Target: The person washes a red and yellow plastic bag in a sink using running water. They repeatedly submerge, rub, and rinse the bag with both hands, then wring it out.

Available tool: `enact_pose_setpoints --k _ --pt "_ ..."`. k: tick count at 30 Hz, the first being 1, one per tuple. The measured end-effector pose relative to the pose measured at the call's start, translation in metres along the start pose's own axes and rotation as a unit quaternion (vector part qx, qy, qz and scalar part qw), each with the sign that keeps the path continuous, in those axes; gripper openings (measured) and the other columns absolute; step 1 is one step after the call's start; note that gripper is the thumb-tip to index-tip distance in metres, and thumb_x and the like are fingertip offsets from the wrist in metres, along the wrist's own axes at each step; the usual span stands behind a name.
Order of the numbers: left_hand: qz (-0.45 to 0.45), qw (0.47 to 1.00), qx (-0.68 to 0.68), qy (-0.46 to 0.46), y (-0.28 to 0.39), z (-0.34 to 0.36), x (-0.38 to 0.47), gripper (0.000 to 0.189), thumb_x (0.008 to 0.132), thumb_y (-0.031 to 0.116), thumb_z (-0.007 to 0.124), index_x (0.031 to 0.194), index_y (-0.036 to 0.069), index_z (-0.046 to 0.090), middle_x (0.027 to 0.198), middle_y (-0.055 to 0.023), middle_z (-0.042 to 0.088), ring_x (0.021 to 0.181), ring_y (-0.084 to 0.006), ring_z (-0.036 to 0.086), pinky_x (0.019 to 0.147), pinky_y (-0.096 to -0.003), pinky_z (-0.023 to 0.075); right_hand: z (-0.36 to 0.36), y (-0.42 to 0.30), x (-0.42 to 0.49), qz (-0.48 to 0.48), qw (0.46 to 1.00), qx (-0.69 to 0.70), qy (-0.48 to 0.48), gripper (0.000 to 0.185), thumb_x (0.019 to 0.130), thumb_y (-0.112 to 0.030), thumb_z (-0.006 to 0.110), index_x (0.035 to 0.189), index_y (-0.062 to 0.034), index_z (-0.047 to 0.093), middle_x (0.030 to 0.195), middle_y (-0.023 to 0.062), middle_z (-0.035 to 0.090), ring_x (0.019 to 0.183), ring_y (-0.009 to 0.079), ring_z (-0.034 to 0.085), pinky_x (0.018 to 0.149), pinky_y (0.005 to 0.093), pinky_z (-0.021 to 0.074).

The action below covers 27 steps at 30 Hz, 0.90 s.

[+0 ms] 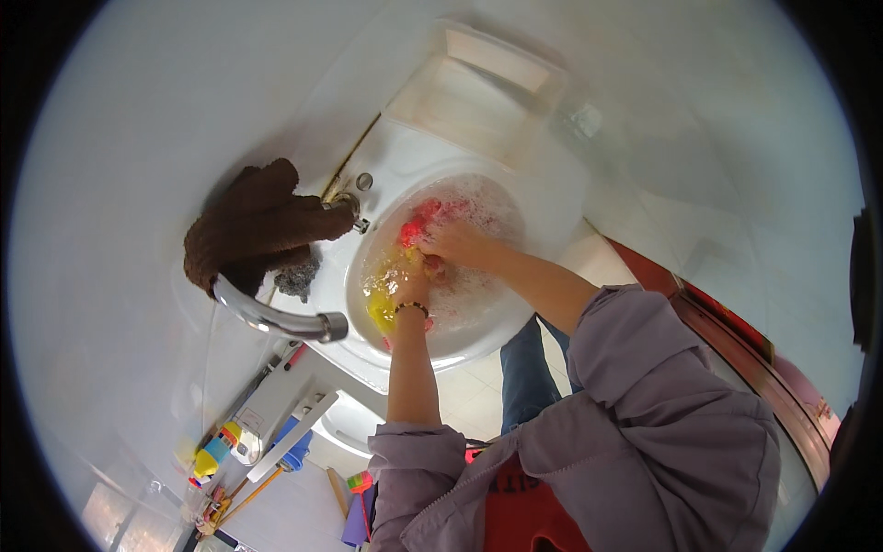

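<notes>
Sudsy water fills the oval white washbasin (483,348) in front of me. A wet cloth, red in one part (414,231) and yellow in another (380,310), lies in the water; whether it is one piece or several I cannot tell. My left hand (412,279), with a beaded bracelet at its wrist, is partly under water on the yellow part. Beside the red part, my right hand (452,243) is bent over the cloth, its fingertips hidden by foam. The two hands almost meet near the middle of the basin.
A curved chrome faucet (276,321) reaches toward the basin's left rim, with a brown towel (255,221) draped behind it. A dark scouring pad (298,277) lies near the towel. A whitish plastic bin (469,103) stands beyond the basin. Cleaning bottles (217,452) and a blue container (293,441) are at lower left.
</notes>
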<state>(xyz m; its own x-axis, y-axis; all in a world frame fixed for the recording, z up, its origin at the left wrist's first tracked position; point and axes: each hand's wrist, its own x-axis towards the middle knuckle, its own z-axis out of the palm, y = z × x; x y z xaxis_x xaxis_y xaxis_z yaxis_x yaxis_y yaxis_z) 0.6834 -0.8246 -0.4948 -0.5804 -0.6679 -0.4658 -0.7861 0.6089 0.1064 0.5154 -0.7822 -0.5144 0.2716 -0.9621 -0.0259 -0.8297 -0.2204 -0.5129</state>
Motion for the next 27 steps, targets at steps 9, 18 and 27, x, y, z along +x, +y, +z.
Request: enact_pose_setpoints --k 9,18,27 --pt "-0.02 0.979 -0.176 0.102 0.024 -0.023 -0.041 0.064 0.07 0.011 0.071 0.129 0.02 0.047 0.125 -0.0202 0.045 0.115 -0.0397 0.047 0.093 -0.0477 0.0409 -0.076 -0.026 -0.063 0.043 0.969 0.07 0.233 0.018 0.076 -0.01 0.057 0.093 -0.0084 0.063 0.105 0.0067 0.056 0.104 0.0245 0.052 0.087 0.0349 0.0444" --pt "0.08 0.943 -0.222 0.234 0.101 -0.06 -0.089 0.077 0.067 0.012 0.071 0.136 0.005 0.038 0.134 -0.0204 0.039 0.125 -0.0408 0.036 0.105 -0.0518 0.0288 -0.116 -0.037 -0.102 0.095 0.978 0.028 0.184 0.01 0.069 -0.01 0.061 0.079 -0.0078 0.059 0.087 0.0072 0.053 0.089 0.0244 0.057 0.072 0.0368 0.0492" --pt "0.003 0.842 -0.462 0.279 0.105 -0.056 -0.07 0.028 0.083 0.004 0.058 0.11 0.0 0.062 0.1 -0.0232 0.065 0.09 -0.0371 0.065 0.078 -0.0392 0.0504 -0.154 -0.059 -0.098 0.116 0.915 0.309 0.231 0.022 0.077 -0.022 0.071 0.088 -0.0063 0.059 0.096 0.0106 0.056 0.088 0.0305 0.058 0.073 0.0382 0.0499"
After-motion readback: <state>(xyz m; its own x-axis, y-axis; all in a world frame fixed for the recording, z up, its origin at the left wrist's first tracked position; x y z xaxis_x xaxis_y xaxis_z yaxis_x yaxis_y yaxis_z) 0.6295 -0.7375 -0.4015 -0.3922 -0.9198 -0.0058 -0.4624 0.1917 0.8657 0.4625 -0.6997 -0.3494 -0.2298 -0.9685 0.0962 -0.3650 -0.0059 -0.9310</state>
